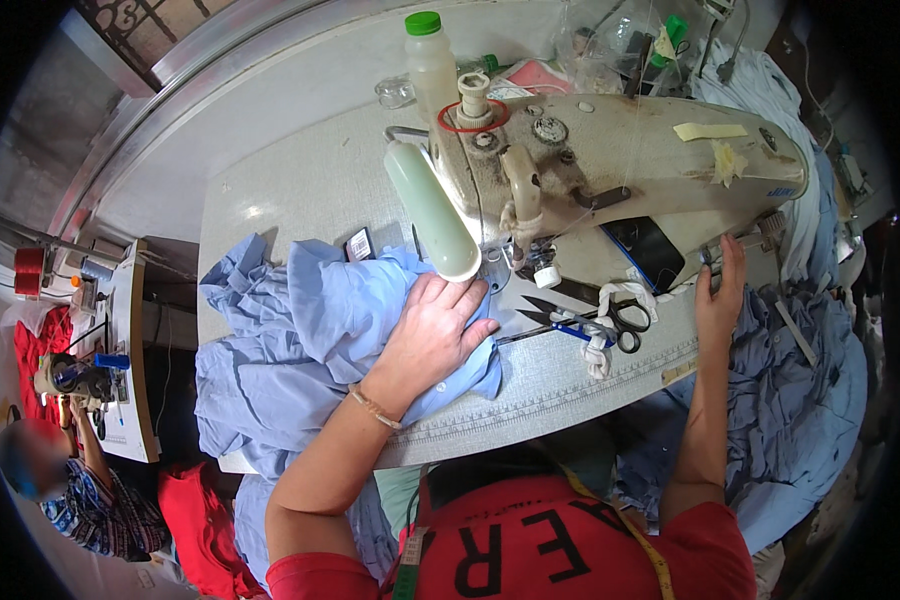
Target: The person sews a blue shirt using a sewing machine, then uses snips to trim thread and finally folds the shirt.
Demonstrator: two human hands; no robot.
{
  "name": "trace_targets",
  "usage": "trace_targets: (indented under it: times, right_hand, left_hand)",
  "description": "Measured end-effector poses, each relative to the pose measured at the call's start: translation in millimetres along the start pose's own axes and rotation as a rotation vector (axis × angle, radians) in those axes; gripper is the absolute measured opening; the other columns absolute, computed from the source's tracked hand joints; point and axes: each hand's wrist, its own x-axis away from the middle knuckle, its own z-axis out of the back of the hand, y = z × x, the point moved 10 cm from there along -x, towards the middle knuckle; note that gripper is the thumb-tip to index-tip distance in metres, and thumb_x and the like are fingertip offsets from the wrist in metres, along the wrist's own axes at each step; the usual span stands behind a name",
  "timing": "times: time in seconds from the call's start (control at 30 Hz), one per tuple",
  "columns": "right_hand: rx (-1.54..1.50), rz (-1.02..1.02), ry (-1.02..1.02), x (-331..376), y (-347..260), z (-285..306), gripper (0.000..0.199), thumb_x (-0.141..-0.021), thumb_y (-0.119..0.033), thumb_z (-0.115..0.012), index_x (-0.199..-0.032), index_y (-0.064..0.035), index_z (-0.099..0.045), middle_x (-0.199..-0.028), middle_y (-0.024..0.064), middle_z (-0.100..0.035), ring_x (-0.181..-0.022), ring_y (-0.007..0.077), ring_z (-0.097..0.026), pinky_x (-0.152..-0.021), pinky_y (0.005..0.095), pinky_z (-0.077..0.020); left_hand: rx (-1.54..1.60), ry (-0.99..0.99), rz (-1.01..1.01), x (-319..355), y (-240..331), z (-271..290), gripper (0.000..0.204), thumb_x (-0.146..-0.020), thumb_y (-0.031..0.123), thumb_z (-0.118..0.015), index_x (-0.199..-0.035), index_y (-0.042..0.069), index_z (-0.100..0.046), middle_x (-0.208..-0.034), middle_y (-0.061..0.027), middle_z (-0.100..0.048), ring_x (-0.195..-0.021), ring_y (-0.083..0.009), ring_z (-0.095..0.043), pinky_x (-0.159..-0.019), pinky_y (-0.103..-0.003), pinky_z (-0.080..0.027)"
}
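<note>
A light blue buttoned shirt point(340, 310) lies bunched on the sewing table, its right end reaching under the sewing machine point(610, 130). My left hand point(440, 325) presses flat on the cloth, fingers slightly spread, beside the needle area; the pale green lamp point(432, 210) hangs just over the fingertips. At the machine's right end is my right hand point(722, 290), thumb and fingers apart around a small metal lever point(708, 258); whether it touches the lever is unclear. Between the hands lie black-handled scissors point(625, 322) and blue-handled snips point(570, 325).
A dark phone point(645, 253) rests against the machine base. Behind stands a green-capped bottle point(430, 65). More blue garments point(795, 390) are heaped at the right. On the far left a person point(90, 500) sits at another sewing machine point(70, 375). A tape measure point(650, 555) hangs over my red shirt.
</note>
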Motion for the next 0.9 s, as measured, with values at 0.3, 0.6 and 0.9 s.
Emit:
trace_targets:
  times: [0.3, 0.6, 0.9]
  right_hand:
    - [0.038, -0.003, 0.028, 1, -1, 2, 0.048, -0.083, 0.004, -0.051, -0.13, -0.0039, -0.052, -0.135, 0.0148, -0.051, -0.13, 0.0335, -0.044, -0.107, 0.0402, -0.0354]
    - [0.059, -0.115, -0.114, 8, 17, -12, 0.04, -0.083, 0.006, -0.046, -0.119, -0.0014, -0.062, -0.126, 0.0127, -0.06, -0.119, 0.0271, -0.056, -0.098, 0.035, -0.0454]
    - [0.06, -0.116, -0.116, 7, 14, -11, 0.041, -0.083, 0.005, -0.046, -0.119, -0.0013, -0.062, -0.126, 0.0143, -0.06, -0.118, 0.0282, -0.057, -0.098, 0.0353, -0.0452]
  left_hand:
    - [0.003, -0.003, 0.011, 1, -2, -4, 0.046, -0.083, 0.028, -0.066, -0.117, -0.001, -0.057, -0.12, -0.015, -0.055, -0.106, -0.0327, -0.051, -0.095, -0.042, -0.041]
    - [0.01, -0.026, 0.024, 2, -1, -4, 0.046, -0.082, 0.027, -0.066, -0.118, 0.0, -0.057, -0.121, -0.0136, -0.055, -0.106, -0.0322, -0.051, -0.094, -0.042, -0.041]
    - [0.008, -0.01, -0.002, 5, 5, -1, 0.046, -0.082, 0.027, -0.067, -0.118, 0.001, -0.057, -0.12, -0.0132, -0.055, -0.102, -0.0314, -0.051, -0.093, -0.042, -0.041]
